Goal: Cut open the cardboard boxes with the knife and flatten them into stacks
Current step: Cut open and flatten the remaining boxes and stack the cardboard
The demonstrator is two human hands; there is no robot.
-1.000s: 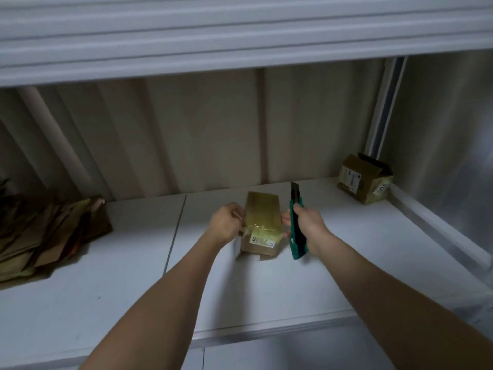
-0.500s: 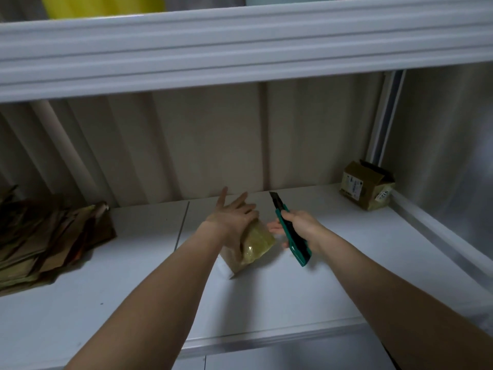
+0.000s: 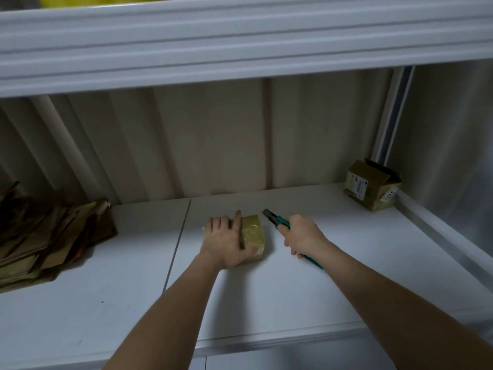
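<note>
A small cardboard box (image 3: 253, 235) wrapped in shiny tape lies on the white shelf (image 3: 306, 284) in the middle. My left hand (image 3: 225, 241) lies flat on top of it with straight fingers, pressing it down and covering its left half. My right hand (image 3: 301, 235) grips a green utility knife (image 3: 278, 222) just right of the box, blade end pointing up and left toward the box's far right corner, not touching it. A second cardboard box (image 3: 369, 184) with white labels and open flaps sits in the far right corner.
A stack of flattened cardboard (image 3: 45, 241) lies at the left end of the shelf. A white upper shelf (image 3: 240, 41) overhangs the work area. A ribbed beige wall (image 3: 213, 140) closes the back, and a raised rail (image 3: 440, 236) runs along the right edge.
The box went from being held upright between both hands to lying on the shelf. My left hand came down flat on it, and the knife tilted toward the box.
</note>
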